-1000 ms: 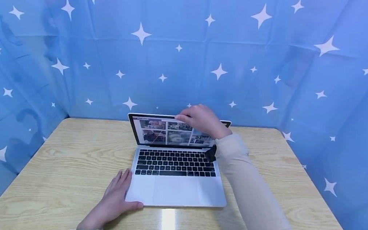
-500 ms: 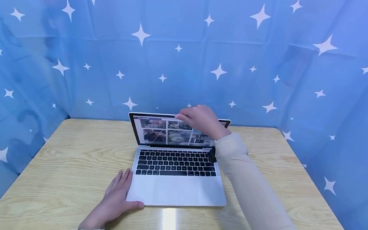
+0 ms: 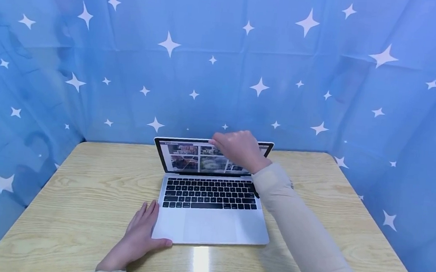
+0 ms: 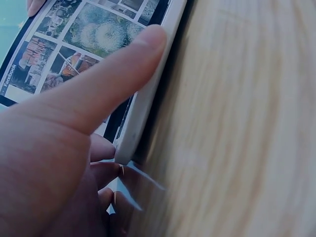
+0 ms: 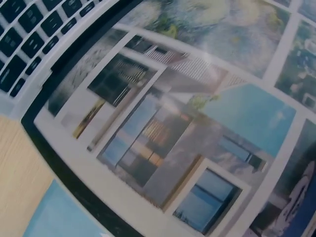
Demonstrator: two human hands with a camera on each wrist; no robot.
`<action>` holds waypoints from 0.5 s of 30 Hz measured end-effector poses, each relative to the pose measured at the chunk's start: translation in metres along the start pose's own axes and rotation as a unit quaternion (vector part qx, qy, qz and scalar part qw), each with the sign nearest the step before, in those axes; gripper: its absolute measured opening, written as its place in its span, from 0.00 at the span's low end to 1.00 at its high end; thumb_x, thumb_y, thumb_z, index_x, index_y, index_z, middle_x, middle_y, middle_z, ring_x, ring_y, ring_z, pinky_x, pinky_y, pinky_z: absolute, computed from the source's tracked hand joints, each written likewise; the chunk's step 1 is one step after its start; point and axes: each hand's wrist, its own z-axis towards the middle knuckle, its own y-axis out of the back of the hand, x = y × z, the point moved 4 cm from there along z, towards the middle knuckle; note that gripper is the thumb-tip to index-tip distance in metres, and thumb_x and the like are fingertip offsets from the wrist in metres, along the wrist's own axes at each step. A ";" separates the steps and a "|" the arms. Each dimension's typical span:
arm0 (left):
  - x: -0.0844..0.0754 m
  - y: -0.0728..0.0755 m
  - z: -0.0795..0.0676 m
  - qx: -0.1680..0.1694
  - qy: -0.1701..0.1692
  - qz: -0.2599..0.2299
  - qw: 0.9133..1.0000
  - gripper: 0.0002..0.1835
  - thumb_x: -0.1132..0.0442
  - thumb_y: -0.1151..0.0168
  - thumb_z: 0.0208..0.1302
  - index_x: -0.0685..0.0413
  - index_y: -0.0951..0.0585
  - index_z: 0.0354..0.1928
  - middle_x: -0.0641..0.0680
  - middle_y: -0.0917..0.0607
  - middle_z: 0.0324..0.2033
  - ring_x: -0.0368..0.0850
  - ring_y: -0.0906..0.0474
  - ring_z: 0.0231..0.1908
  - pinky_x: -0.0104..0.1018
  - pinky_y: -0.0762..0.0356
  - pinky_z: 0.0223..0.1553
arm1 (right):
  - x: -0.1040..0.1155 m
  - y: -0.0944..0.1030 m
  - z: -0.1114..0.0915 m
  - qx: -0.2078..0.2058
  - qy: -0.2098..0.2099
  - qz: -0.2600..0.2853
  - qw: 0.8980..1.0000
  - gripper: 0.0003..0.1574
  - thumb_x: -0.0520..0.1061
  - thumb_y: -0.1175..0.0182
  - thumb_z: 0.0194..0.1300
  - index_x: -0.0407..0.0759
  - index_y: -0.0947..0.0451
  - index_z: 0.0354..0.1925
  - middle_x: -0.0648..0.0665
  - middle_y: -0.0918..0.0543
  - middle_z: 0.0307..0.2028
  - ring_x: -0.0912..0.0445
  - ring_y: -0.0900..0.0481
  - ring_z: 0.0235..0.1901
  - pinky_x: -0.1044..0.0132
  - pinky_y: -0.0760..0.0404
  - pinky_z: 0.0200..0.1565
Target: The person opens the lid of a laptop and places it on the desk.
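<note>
A silver laptop [image 3: 210, 228] with black keys sits raised open on the table, its lit screen [image 3: 182, 161] tilted back and showing a grid of photos. My right hand [image 3: 240, 148] reaches across the keyboard and pinches the screen's top edge, thumb on the display side. The other fingers of this hand are hidden behind the lid. At the near left corner of the base rests my left hand [image 3: 137, 230]. Its thumb [image 4: 133, 61] lies extended along the front edge, and its fairly straight fingers touch the left side. In the right wrist view the photo page [image 5: 197, 123] appears close up, without the hand.
The light wood table [image 3: 93, 177] extends on both sides of the laptop. Close behind its back edge hangs a blue curtain [image 3: 207, 79] with white stars, which also runs along both sides. A bright reflection [image 3: 201, 266] shows on the tabletop in front of the laptop.
My right hand has dipped slightly at the screen's top edge, its knuckles lower than before. The head view has shifted a little. My left hand and the laptop base stay in place.
</note>
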 end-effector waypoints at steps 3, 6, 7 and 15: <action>-0.002 -0.001 0.000 -0.005 -0.009 -0.004 1.000 0.65 0.27 0.40 0.32 0.65 0.50 0.66 0.64 0.52 0.66 0.62 0.65 0.65 0.57 0.64 0.62 | -0.001 0.002 -0.002 -0.003 0.012 0.022 1.000 0.15 0.53 0.57 0.69 0.51 0.26 0.35 0.57 0.33 0.10 0.63 0.42 0.07 0.71 0.46 0.10; -0.003 -0.001 0.000 -0.005 -0.007 -0.004 1.000 0.66 0.27 0.40 0.31 0.65 0.50 0.66 0.64 0.52 0.66 0.62 0.65 0.65 0.56 0.65 0.62 | -0.001 0.006 -0.003 -0.010 0.022 0.054 0.998 0.16 0.51 0.56 0.68 0.51 0.24 0.47 0.56 0.21 0.24 0.65 0.28 0.17 0.72 0.36 0.12; -0.002 -0.001 0.000 -0.006 -0.007 -0.005 1.000 0.66 0.27 0.40 0.31 0.65 0.49 0.66 0.64 0.52 0.66 0.62 0.65 0.65 0.56 0.64 0.62 | -0.001 0.006 -0.003 -0.015 0.022 0.061 0.998 0.16 0.51 0.55 0.68 0.52 0.24 0.48 0.56 0.20 0.29 0.65 0.26 0.21 0.72 0.34 0.14; -0.003 0.000 -0.001 -0.002 -0.001 -0.003 1.000 0.66 0.26 0.40 0.32 0.64 0.50 0.67 0.63 0.52 0.67 0.62 0.66 0.65 0.56 0.65 0.62 | 0.001 0.012 -0.003 -0.055 0.020 0.106 0.993 0.10 0.47 0.49 0.65 0.51 0.24 0.43 0.53 0.28 0.37 0.61 0.34 0.30 0.71 0.33 0.23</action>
